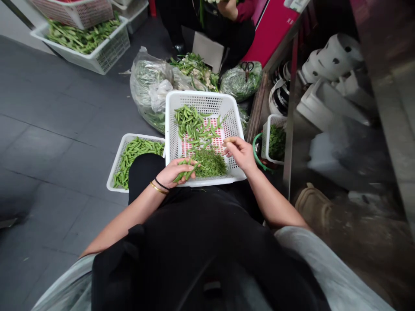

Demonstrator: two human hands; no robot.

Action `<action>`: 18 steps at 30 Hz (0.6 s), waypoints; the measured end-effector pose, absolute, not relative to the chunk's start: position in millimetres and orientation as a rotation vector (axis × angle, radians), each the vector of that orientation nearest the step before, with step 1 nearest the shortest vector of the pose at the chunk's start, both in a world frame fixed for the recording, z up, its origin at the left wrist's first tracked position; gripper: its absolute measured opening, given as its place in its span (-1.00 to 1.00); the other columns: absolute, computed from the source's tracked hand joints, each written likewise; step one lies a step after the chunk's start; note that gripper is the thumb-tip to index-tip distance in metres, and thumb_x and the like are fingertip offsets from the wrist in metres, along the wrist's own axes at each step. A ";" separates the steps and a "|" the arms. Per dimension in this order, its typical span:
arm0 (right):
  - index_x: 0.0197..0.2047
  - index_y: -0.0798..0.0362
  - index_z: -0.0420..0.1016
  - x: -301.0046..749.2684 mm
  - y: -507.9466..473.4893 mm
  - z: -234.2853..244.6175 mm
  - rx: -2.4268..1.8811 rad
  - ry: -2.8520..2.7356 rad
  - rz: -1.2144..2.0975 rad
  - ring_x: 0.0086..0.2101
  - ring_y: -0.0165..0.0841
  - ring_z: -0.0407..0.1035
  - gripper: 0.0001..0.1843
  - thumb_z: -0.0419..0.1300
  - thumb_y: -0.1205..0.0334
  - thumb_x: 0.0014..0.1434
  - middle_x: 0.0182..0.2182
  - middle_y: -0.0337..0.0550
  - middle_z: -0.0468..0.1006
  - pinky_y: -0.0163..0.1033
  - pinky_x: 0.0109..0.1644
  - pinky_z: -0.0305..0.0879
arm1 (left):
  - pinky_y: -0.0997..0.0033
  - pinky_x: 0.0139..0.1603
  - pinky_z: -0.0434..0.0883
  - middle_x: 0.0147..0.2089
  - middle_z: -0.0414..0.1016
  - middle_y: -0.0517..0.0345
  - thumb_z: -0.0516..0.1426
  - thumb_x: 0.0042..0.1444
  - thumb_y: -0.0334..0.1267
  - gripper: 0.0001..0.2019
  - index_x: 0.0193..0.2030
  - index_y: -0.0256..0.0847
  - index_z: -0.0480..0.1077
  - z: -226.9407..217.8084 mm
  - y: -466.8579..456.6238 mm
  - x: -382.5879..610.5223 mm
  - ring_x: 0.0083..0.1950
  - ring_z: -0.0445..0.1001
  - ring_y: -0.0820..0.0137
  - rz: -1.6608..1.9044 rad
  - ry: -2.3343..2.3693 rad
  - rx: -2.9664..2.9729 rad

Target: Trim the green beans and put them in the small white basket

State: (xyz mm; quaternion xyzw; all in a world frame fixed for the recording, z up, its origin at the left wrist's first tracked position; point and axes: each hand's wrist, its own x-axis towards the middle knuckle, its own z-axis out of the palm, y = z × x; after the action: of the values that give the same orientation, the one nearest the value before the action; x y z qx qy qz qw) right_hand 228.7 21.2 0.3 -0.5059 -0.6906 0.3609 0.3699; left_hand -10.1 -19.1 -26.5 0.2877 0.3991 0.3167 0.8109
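Observation:
A white perforated basket (204,100) rests at my lap. Toward its back left lies a loose pile of green pea pods (189,122), with a few more scattered to the right. A heap of thin green trimmings (211,164) fills the front part. My left hand (171,173), at the basket's front left corner, is closed around several pea pods (184,169). Over the right side of the basket is my right hand (241,153), its thumb and fingertips drawn together. Whatever may be between those fingertips is too small to make out.
A shallow white basket (117,166) of pods sits on the floor at left. Behind stand filled plastic bags (145,82) and a bag with scissors (247,67) on top. Another person's hand (228,8) shows at the back. Metal shelving (289,142) borders the right.

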 end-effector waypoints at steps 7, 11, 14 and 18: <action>-0.32 0.13 0.42 192.8 8.1 6.3 -0.908 -2.871 0.434 -0.38 -0.35 0.34 -0.66 -0.12 0.21 0.33 -0.42 -0.07 0.47 -0.27 -0.30 0.20 | 0.58 -0.71 0.08 -0.56 0.43 0.19 0.26 -0.10 -0.14 -0.69 -0.28 -0.30 0.40 -16.4 -13.9 -11.0 -0.69 0.20 0.59 0.545 0.968 1.031; -0.40 0.12 0.38 188.7 10.4 1.6 -0.736 -2.563 1.093 -0.48 -0.45 0.32 -0.67 -0.04 0.12 0.30 -0.52 -0.21 0.44 -0.35 -0.35 0.21 | 0.57 -0.52 0.20 -0.58 0.33 0.26 0.27 -0.08 -0.18 -0.78 -0.52 -0.29 0.38 -0.9 -19.4 -10.6 -0.54 0.25 0.57 0.649 0.943 1.611; -0.36 0.11 0.35 185.8 6.7 -8.2 -0.817 -1.995 1.573 -0.55 -0.48 0.34 -0.62 -0.08 0.03 0.31 -0.58 -0.27 0.44 -0.36 -0.40 0.27 | 0.56 -0.51 0.21 -0.56 0.35 0.24 0.24 -0.04 -0.21 -0.82 -0.46 -0.29 0.40 0.1 -23.8 -8.2 -0.55 0.24 0.56 0.872 1.032 1.533; -0.32 0.13 0.42 196.0 12.9 -24.7 -1.004 -1.870 1.687 -0.53 -0.46 0.38 -0.60 -0.02 -0.03 0.26 -0.56 -0.24 0.48 -0.37 -0.43 0.28 | 0.55 -0.64 0.20 -0.56 0.42 0.21 0.22 -0.03 -0.20 -0.82 -0.41 -0.26 0.36 -11.2 -13.1 -15.3 -0.64 0.27 0.54 1.329 1.131 0.938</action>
State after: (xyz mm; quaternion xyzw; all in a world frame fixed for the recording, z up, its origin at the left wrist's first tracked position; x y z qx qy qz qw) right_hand 196.0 12.9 -24.7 -0.3619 -0.6738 0.6078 0.2136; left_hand -15.3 -13.1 -11.2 0.3960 0.4776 0.5609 0.5482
